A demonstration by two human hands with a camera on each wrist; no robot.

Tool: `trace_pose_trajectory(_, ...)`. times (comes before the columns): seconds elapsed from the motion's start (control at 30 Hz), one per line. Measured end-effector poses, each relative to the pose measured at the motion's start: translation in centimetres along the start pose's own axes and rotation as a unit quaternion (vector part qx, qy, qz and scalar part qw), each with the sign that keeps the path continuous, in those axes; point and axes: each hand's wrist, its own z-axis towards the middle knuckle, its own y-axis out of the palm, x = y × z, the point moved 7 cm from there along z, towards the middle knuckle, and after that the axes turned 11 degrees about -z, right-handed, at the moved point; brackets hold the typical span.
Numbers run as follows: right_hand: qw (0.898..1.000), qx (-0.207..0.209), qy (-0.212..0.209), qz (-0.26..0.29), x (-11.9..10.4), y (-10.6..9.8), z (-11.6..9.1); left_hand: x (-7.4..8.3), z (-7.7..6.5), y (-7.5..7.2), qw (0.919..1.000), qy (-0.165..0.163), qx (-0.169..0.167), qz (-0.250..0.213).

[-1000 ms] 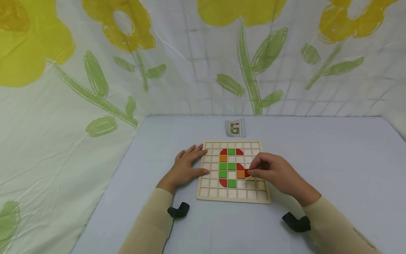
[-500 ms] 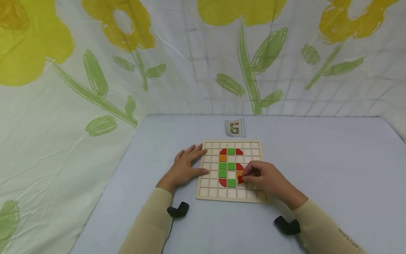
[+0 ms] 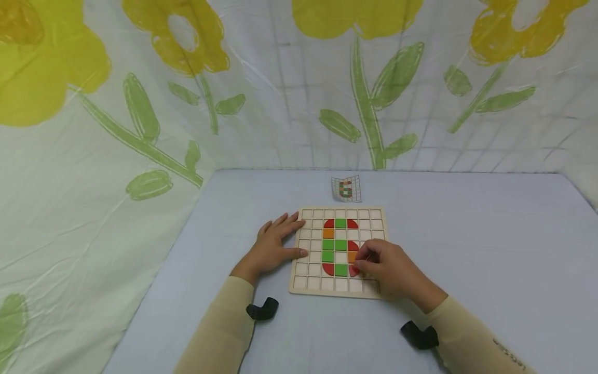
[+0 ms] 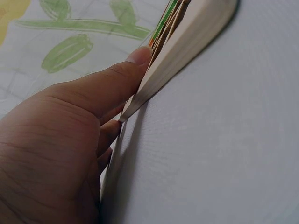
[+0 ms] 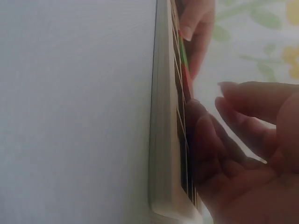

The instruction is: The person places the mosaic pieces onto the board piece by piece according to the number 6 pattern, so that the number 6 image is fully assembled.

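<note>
A wooden grid board [image 3: 310, 285] lies on the table with red, green and orange tiles set in its cells. My left hand [image 3: 271, 249] rests at its left edge, fingers spread, the thumb over the rim; in the left wrist view the thumb [image 4: 103, 86] lies along the frame. With thumb and forefinger my right hand [image 3: 392, 265] pinches a red quarter-round tile [image 3: 352, 271], low over the cell right of the bottom green tile [image 3: 341, 270]. Its fingertips partly hide that tile and the orange tile [image 3: 352, 257] above. In the right wrist view the red tile [image 5: 187, 81] shows at the fingertips.
Behind the board lies a small slightly curled paper card [image 3: 346, 188] printed with a coloured grid pattern. A black wrist mount sits by each sleeve, left [image 3: 263, 309] and right [image 3: 420, 335]. A flower-printed cloth [image 3: 280, 104] hangs behind the table.
My right hand has moved left and toward me, carrying the red tile from beside the orange tile down to the cell beside the bottom green one. The left hand has stayed put.
</note>
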Motion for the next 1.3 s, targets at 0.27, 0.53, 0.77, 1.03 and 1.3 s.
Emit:
trace_pose_trajectory(0.27,1.000,0.004,-0.021,0.021,-0.20,-0.14,0.00,0.07,-0.01,-0.05,1.0000,-0.001,-0.001,-0.005)
trace_pose_trajectory(0.53,0.999,-0.003,-0.047,0.014,-0.42,-0.07,-0.03,0.05,-0.04,0.00,1.0000,-0.004,-0.005,-0.004)
trace_pose_trajectory(0.77,0.998,0.000,-0.062,-0.006,-0.65,-0.03,-0.11,0.19,-0.07,-0.07,1.0000,0.001,-0.002,-0.008)
trace_pose_trajectory(1.03,0.998,0.000,-0.061,-0.017,-0.78,-0.06,-0.06,0.08,-0.06,-0.12,1.0000,-0.005,0.001,-0.003)
trace_pose_trajectory(1.3,0.998,0.001,-0.064,0.001,-0.84,-0.09,-0.13,0.12,-0.04,-0.04,1.0000,-0.006,0.001,0.000)
